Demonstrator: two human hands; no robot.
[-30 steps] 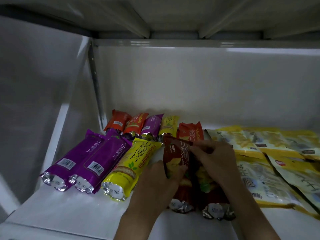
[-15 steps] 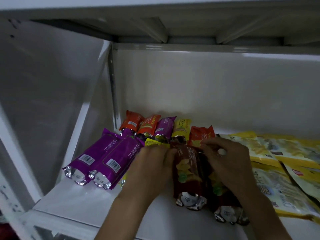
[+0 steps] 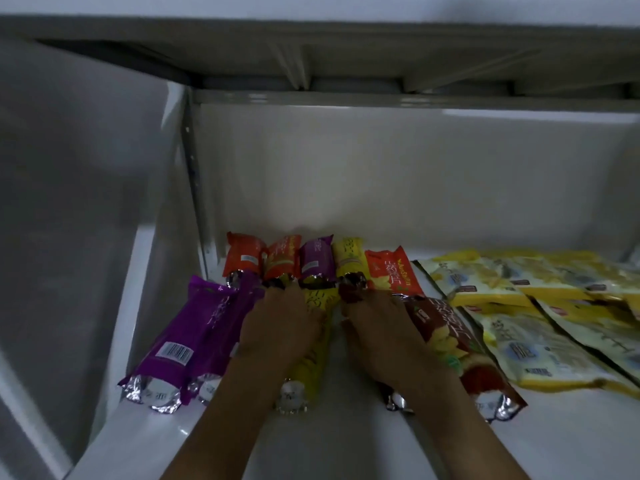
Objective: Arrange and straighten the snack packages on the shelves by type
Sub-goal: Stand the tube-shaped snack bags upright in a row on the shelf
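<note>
Both hands are down on the front row of the shelf [image 3: 242, 441], palms flat and fingers stretched forward. The left hand [image 3: 277, 327] presses on the yellow tube pack [image 3: 311, 358], its grip released, nothing clenched, and it looks to be nudging that pack square against the two purple tube packs [image 3: 187, 337] just beside it. The right hand [image 3: 381, 334] lies on a dark red tube pack [image 3: 453, 344] and seems to cover a second one; fingers look straight, though the tips are hidden among foil ends. I judge this as lining up the long tubes side by side. Counting: two purple, one yellow, two dark red, I think, in front; five short packs in the back row [image 3: 311, 259], mixed colours. The yellow flat bags [image 3: 519, 351] overlap loosely at right, too jumbled to count.
</note>
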